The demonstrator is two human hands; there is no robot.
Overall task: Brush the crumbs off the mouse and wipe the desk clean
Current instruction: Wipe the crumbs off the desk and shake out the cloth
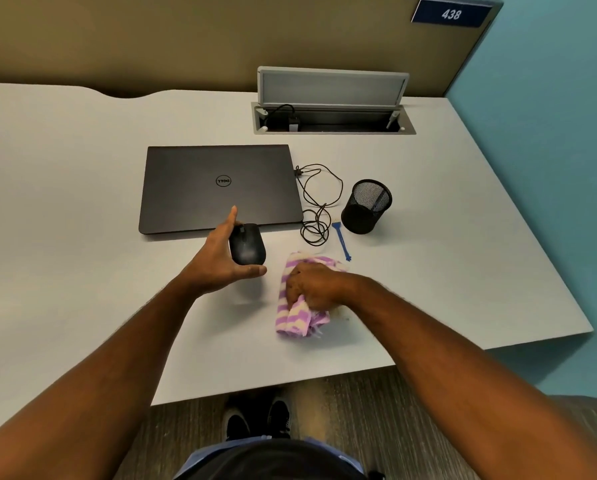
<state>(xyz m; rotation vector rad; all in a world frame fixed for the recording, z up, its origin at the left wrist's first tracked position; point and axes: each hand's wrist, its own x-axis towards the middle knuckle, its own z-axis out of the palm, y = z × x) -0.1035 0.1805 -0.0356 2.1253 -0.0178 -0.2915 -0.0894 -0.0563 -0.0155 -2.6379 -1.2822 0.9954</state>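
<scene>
Left hand (221, 258) grips the black mouse (247, 244) just in front of the Dell laptop (217, 185); right hand (311, 285) clutches the striped cloth (293, 318) beside it.

Open desk (65, 202) left — laptop (217, 188) behind

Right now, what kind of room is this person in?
Probably an office cubicle: a grey desk with a closed laptop, a fabric partition wall behind it, and a numbered sign reading 438.
</scene>
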